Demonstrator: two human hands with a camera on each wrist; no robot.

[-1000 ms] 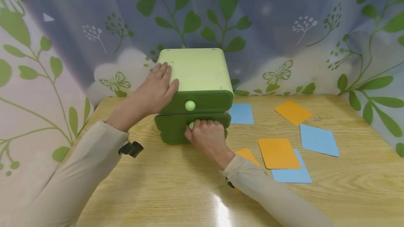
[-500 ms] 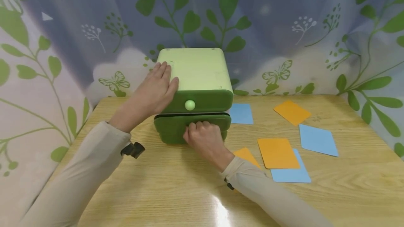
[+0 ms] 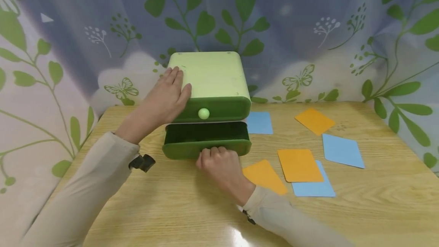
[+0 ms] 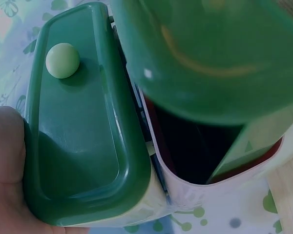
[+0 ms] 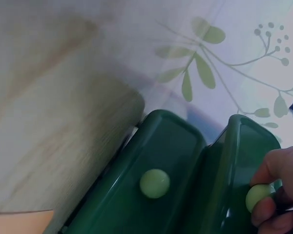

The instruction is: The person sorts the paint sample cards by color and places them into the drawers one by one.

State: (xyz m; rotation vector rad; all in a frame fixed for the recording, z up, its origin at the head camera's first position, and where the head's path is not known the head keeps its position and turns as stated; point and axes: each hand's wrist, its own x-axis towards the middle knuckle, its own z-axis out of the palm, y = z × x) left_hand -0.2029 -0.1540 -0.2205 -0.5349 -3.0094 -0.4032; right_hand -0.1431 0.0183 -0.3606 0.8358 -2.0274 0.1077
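Note:
A pale green drawer box [image 3: 210, 73] with dark green drawer fronts stands on the table. My left hand [image 3: 166, 94] rests on the left part of its top, fingers extended; in the left wrist view the hand [image 4: 6, 170] lies along the box's edge. The top drawer [image 3: 226, 108] is closed, its round light green knob [image 3: 204, 113] free. Below it, the middle drawer [image 3: 185, 149] is pulled out, and its visible inside looks dark. My right hand [image 3: 221, 165] holds this drawer's knob [image 5: 258, 196], which the head view hides. Another closed drawer [image 5: 122, 197] shows in the right wrist view.
On the wooden table [image 3: 164, 209], several cards lie right of the box, among them an orange card [image 3: 300, 165] overlapping a blue card [image 3: 315, 190]. Another orange card [image 3: 265, 176] lies near my right wrist. A leaf-patterned curtain [image 3: 291, 29] hangs behind the box.
The middle drawer has slid out toward me, with my right hand on its knob moving nearer and slightly down. Its inside now shows. My left hand stays on the box top.

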